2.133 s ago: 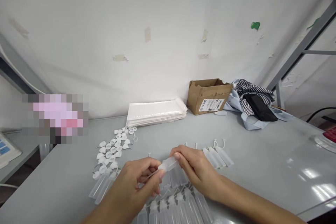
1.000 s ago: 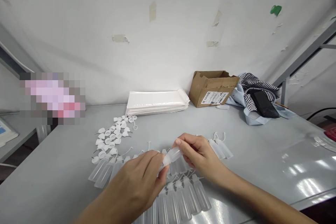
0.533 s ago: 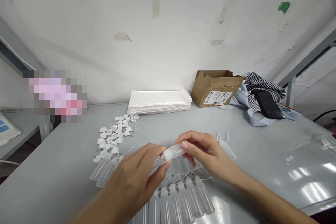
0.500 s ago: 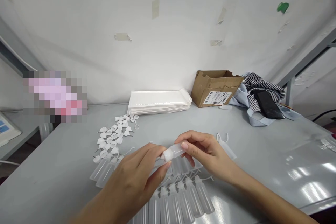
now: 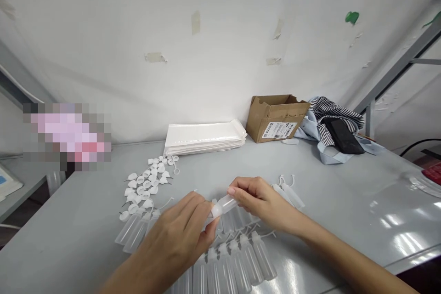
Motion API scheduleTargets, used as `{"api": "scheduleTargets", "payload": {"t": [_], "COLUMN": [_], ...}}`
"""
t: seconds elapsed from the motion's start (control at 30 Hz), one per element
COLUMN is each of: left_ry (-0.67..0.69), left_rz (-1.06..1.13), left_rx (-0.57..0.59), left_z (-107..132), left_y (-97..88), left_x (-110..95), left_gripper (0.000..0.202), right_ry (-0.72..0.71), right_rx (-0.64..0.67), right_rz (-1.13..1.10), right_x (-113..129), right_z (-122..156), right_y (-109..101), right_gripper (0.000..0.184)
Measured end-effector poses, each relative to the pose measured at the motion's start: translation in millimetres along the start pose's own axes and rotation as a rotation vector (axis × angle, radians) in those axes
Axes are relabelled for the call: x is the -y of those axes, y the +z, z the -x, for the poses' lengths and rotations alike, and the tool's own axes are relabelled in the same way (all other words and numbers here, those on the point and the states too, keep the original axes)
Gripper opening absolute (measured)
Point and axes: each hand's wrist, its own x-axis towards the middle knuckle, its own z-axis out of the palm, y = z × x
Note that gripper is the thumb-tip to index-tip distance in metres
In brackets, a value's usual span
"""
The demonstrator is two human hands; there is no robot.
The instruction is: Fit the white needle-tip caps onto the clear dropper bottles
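My right hand (image 5: 262, 204) pinches the body of a small clear plastic bottle (image 5: 226, 203) held above the grey table (image 5: 344, 202). The fingers of my left hand (image 5: 184, 234) are closed round the bottle's white cap end (image 5: 216, 211). Under and around my hands lie rows of the same clear bottles (image 5: 237, 262), with more at the left (image 5: 132, 234) and at the right (image 5: 289, 193). A scatter of loose white caps (image 5: 146, 183) lies to the left of my hands.
A stack of white padded envelopes (image 5: 205, 138) lies against the wall. Right of it stand an open cardboard box (image 5: 275, 117) and a heap of striped cloth with a black flat object (image 5: 339, 133). A metal frame post (image 5: 389, 78) rises at the right.
Both hands have stayed on the bottle, with small shifts of the fingers at its cap end. The view has drifted slightly. Nothing has been put down or picked up.
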Motion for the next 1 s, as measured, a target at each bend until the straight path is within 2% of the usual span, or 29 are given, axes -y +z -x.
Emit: {"api": "scheduleTargets", "payload": {"t": [0.07,0.13,0.23,0.3,0.37,0.43,0.53,0.67,0.83,1.0], "left_ry": [0.004,-0.077,-0.327,-0.483,-0.604,-0.702,-0.801,-0.792,-0.748,-0.671], "left_rz": [0.033,0.128,0.218,0.208,0.171,0.118,0.019,-0.041,-0.073,-0.153], "left_rx": [0.021,0.059,0.087,0.061,0.021,0.003,0.033,0.104,0.184,0.216], "left_z": [1.2,2.7,4.6,5.2,5.4,5.7,7.2,10.3,13.9,15.8], "left_y": [0.6,-0.3,-3.6,-6.0,-8.1,-10.3,-14.0,-17.1,-17.0,-17.2], "left_x": [3.3,7.0,12.5,17.2,24.7,35.3,54.2,72.5,78.0,81.3], "left_gripper": [0.009,0.010,0.028,0.029,0.029,0.030,0.034,0.033,0.032,0.032], "right_ry": [-0.001,-0.007,-0.009,0.014,0.079,0.165,0.265,0.329,0.360,0.318], "right_rx": [-0.005,-0.076,-0.295,-0.462,-0.555,-0.569,-0.539,-0.554,-0.661,-0.665], "right_rz": [-0.016,-0.008,0.044,0.121,0.229,0.350,0.532,0.726,0.929,1.068], "right_x": [-0.6,-5.0,-20.7,-35.4,-50.4,-63.4,-75.8,-83.1,-98.0,-116.6], "right_z": [-3.1,-8.1,-18.7,-25.8,-31.0,-33.2,-30.7,-20.6,-11.6,-14.9], "right_y": [-5.5,-18.2,-50.8,-76.5,-99.5,-116.7,-133.9,-155.6,-184.6,-194.0], "right_gripper": [0.039,0.039,0.036,0.033,0.028,0.023,0.025,0.026,0.027,0.029]}}
